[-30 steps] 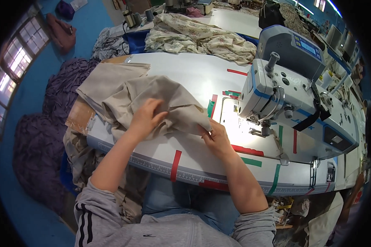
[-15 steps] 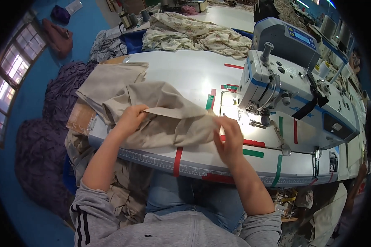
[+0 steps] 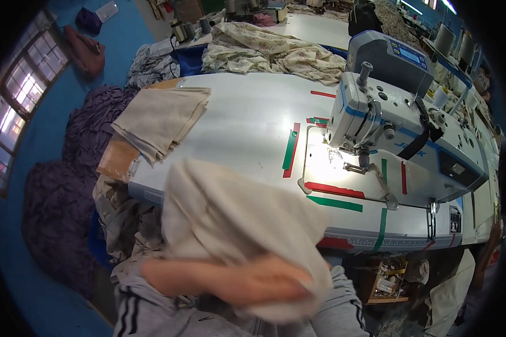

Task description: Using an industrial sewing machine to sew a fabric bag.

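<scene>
Clearly blurred, a forearm (image 3: pixel 230 281) crosses the lower frame under the beige cloth (image 3: pixel 236 219); the hands' grip I cannot tell. Lifted loosely, it might slip floorwards.

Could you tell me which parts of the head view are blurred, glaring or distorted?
In the head view, the beige cloth and the forearm across it are motion-blurred; the needle lamp throws glare on the sewing machine bed; the table edges bow with fisheye; corners are black.
</scene>
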A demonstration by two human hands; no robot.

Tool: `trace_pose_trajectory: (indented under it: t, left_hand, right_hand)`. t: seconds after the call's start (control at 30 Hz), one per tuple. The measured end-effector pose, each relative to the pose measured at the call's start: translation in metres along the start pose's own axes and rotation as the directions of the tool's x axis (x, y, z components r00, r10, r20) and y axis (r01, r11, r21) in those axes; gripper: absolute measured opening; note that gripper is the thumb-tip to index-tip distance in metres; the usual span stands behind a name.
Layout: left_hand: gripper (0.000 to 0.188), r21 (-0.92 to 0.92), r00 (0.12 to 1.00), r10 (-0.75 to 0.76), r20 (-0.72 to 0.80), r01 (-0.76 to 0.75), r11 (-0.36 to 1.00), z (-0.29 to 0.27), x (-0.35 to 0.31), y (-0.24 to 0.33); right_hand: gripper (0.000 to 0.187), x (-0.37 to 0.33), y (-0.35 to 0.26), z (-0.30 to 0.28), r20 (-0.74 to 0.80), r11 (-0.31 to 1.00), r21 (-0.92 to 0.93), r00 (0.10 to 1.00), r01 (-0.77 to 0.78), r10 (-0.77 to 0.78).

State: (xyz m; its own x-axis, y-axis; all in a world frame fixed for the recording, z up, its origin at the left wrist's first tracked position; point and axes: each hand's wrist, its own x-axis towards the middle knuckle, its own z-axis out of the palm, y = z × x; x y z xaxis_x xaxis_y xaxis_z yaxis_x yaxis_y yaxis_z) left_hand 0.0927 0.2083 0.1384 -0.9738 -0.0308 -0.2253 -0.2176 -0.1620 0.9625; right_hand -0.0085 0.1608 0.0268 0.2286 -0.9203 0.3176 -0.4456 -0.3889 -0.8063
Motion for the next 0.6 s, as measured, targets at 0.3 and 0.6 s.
trace_pose_trajectory:
  t: [0.3,0.6]
  left_hand:
    - [0.048,-0.091,0.132,-0.008,-0.991,-0.641,0.762,-0.115,-0.096,-0.001]
    - [0.049,-0.341,0.511,0.138,-0.849,-0.728,0.595,-0.096,-0.099,-0.041]
  right_hand:
    - [0.032,-0.028,-0.022,-0.044,0.068,0.995,0.056,0.994,0.081,-0.084]
    - [0.032,-0.072,-0.030,-0.054,0.596,0.939,0.341,0.784,-0.051,-0.174]
